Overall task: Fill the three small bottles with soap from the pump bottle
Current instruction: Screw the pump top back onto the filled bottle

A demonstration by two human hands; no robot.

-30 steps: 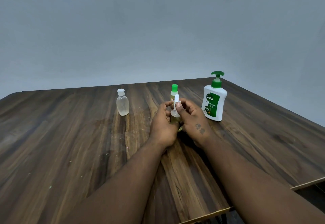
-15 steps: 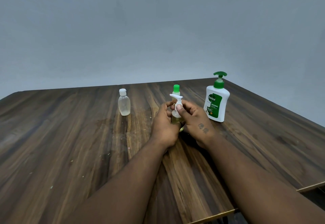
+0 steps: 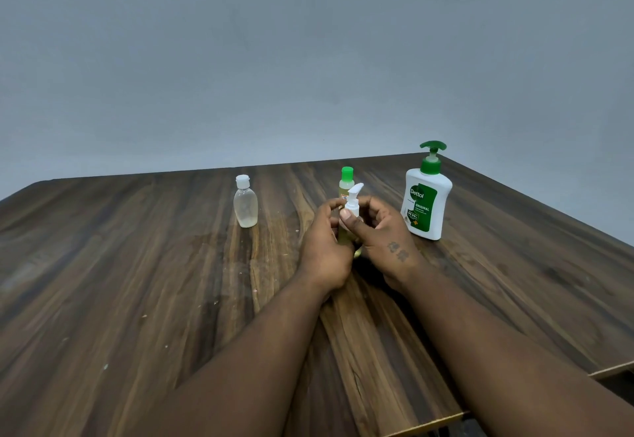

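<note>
At the table's middle, a small bottle with a white pump top (image 3: 353,199) stands between both hands. My left hand (image 3: 326,248) wraps its yellowish body, and my right hand (image 3: 384,237) pinches the white collar just under the pump head. Directly behind it stands a small green-capped bottle (image 3: 346,181), partly hidden. A clear small bottle with a white flip cap (image 3: 245,205) stands apart to the left. The white pump bottle with a green pump and green label (image 3: 425,199) stands upright to the right of my hands.
The dark wooden table (image 3: 137,282) ends at a front edge near the lower right and at a far edge against a plain grey wall (image 3: 308,59). Small pale specks dot the left half of the tabletop.
The white pump head on the held bottle has turned, its spout now pointing up and to the right. My hands stay around the bottle. The view has shifted slightly.
</note>
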